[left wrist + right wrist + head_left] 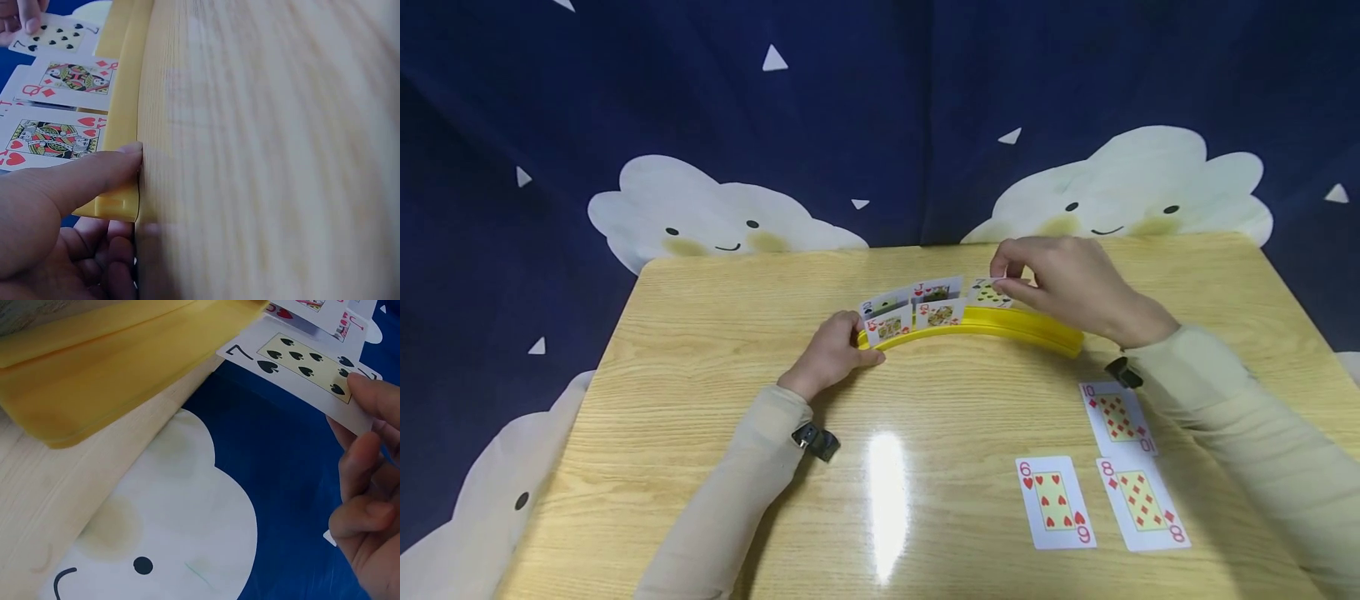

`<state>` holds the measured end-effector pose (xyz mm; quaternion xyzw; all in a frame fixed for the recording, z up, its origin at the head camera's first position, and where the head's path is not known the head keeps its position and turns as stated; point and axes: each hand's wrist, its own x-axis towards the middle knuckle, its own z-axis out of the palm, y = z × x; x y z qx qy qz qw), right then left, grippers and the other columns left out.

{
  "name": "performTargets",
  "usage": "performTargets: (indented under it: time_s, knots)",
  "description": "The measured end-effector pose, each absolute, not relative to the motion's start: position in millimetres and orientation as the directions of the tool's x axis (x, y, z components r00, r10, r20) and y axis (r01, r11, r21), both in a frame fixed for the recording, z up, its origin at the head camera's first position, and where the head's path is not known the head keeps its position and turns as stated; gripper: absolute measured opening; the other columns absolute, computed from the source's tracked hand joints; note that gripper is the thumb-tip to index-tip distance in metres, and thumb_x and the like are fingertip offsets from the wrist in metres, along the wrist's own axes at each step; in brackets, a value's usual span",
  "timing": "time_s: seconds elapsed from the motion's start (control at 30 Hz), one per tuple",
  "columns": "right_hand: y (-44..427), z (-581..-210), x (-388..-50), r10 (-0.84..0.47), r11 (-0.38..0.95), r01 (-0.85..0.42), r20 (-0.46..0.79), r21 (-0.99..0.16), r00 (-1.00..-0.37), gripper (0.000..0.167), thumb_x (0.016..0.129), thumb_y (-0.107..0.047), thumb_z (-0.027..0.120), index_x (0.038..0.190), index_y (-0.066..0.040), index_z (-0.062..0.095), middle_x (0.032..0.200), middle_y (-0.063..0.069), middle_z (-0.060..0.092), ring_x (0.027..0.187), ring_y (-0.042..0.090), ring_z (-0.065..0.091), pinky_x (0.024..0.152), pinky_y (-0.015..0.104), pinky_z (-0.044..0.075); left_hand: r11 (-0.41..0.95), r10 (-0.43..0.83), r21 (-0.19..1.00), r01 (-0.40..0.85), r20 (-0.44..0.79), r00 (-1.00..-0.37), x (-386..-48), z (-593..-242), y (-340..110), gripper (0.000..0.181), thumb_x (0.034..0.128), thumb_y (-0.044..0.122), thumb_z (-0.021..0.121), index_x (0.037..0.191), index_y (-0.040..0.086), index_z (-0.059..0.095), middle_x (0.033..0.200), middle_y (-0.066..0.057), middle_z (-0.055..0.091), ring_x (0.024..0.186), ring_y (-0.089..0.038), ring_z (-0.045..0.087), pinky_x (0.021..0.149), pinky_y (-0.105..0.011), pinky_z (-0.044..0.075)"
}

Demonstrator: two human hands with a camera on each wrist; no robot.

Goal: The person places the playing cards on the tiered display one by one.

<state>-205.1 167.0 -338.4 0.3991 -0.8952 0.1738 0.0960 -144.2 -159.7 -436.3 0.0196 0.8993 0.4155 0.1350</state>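
Note:
A curved yellow card holder (1022,326) stands on the table, its left end gripped by the left hand (832,354), thumb in front and fingers behind. The right hand (1067,283) pinches the seven of spades (987,293) by its upper edge at the holder; in the right wrist view the seven (303,365) is between thumb and fingers. Standing in the holder's left half are a king of hearts (53,140) and a queen of diamonds (78,81) in front, with a jack (937,292) and another card (883,303) behind them.
Face up on the table at the lower right lie the six of hearts (1056,502), the eight of diamonds (1143,504) and the ten of diamonds (1117,418), the last under the right forearm's edge. A dark blue cloth with clouds (722,208) hangs behind the wooden table (700,317).

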Motion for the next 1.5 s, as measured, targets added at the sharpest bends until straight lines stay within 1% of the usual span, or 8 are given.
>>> performTargets:
  time_s: [0.23, 0.57, 0.83, 0.93, 1.1, 1.2, 1.37, 1.5]
  knots:
    - [163, -344, -209, -0.697, 0.610, -0.758, 0.298, -0.231, -0.652, 0.014, 0.098, -0.012, 0.084, 0.099, -0.017, 0.071, 0.085, -0.003, 0.073, 0.064, 0.013, 0.055, 0.057, 0.038, 0.043, 0.652, 0.146, 0.755, -0.073, -0.219, -0.965, -146, -436, -159, 0.034, 0.0931, 0.012, 0.088, 0.108, -0.002, 0.062, 0.113, -0.015, 0.058, 0.100, -0.026, 0.055, 0.084, -0.036, 0.046]
    - [163, -346, -211, -0.667, 0.641, -0.720, 0.273, -0.264, -0.694, 0.009, 0.101, -0.016, 0.082, 0.104, -0.014, 0.074, 0.087, -0.002, 0.074, 0.062, 0.014, 0.054, 0.060, 0.040, 0.044, 0.645, 0.147, 0.761, -0.077, -0.222, -0.964, -147, -434, -157, 0.034, 0.0939, 0.012, 0.088, 0.110, -0.002, 0.062, 0.114, -0.015, 0.058, 0.100, -0.025, 0.055, 0.084, -0.035, 0.046]
    - [171, -342, -202, -0.598, 0.693, -0.666, 0.294, -0.277, -0.745, 0.023, 0.098, -0.024, 0.086, 0.116, -0.012, 0.077, 0.104, 0.004, 0.077, 0.083, 0.024, 0.070, 0.069, 0.045, 0.052, 0.640, 0.143, 0.764, -0.083, -0.225, -0.964, -146, -436, -157, 0.034, 0.0938, 0.012, 0.088, 0.110, -0.002, 0.061, 0.115, -0.015, 0.060, 0.100, -0.025, 0.056, 0.085, -0.035, 0.047]
    - [175, -342, -196, -0.588, 0.675, -0.688, 0.369, -0.266, -0.720, 0.022, 0.096, -0.022, 0.087, 0.113, -0.011, 0.078, 0.104, 0.004, 0.077, 0.072, 0.019, 0.064, 0.063, 0.040, 0.050, 0.641, 0.144, 0.763, -0.085, -0.229, -0.963, -146, -436, -157, 0.035, 0.0939, 0.012, 0.088, 0.112, -0.003, 0.061, 0.116, -0.016, 0.060, 0.100, -0.025, 0.057, 0.086, -0.036, 0.047]
    - [179, -341, -184, -0.648, 0.585, -0.780, 0.450, -0.223, -0.615, 0.012, 0.094, -0.018, 0.087, 0.102, -0.017, 0.079, 0.100, -0.002, 0.076, 0.055, 0.007, 0.041, 0.051, 0.031, 0.038, 0.647, 0.142, 0.758, -0.088, -0.233, -0.962, -145, -436, -156, 0.036, 0.0944, 0.012, 0.088, 0.114, -0.003, 0.062, 0.117, -0.015, 0.059, 0.101, -0.026, 0.057, 0.086, -0.036, 0.048]
    - [180, -341, -174, -0.715, 0.531, -0.823, 0.414, -0.202, -0.563, 0.012, 0.093, -0.016, 0.087, 0.097, -0.021, 0.077, 0.100, -0.006, 0.075, 0.060, 0.003, 0.043, 0.052, 0.029, 0.039, 0.649, 0.143, 0.756, -0.086, -0.233, -0.962, -145, -436, -156, 0.035, 0.0942, 0.012, 0.088, 0.112, -0.003, 0.062, 0.117, -0.016, 0.060, 0.102, -0.026, 0.057, 0.087, -0.036, 0.048]
    - [180, -349, -156, -0.805, 0.478, -0.857, 0.294, -0.193, -0.516, 0.016, 0.092, -0.015, 0.088, 0.096, -0.021, 0.074, 0.097, -0.006, 0.070, 0.070, 0.005, 0.054, 0.059, 0.030, 0.050, 0.646, 0.147, 0.759, -0.080, -0.227, -0.963, -145, -437, -158, 0.034, 0.0941, 0.013, 0.088, 0.110, -0.002, 0.062, 0.116, -0.015, 0.060, 0.100, -0.026, 0.056, 0.086, -0.037, 0.047]
    - [181, -364, -144, -0.854, 0.445, -0.865, 0.181, -0.232, -0.488, 0.018, 0.094, -0.017, 0.087, 0.096, -0.023, 0.070, 0.091, -0.010, 0.063, 0.068, 0.003, 0.050, 0.058, 0.027, 0.047, 0.642, 0.148, 0.762, -0.078, -0.223, -0.963, -144, -437, -159, 0.033, 0.0944, 0.012, 0.087, 0.110, -0.003, 0.062, 0.114, -0.015, 0.059, 0.099, -0.026, 0.056, 0.085, -0.036, 0.047]
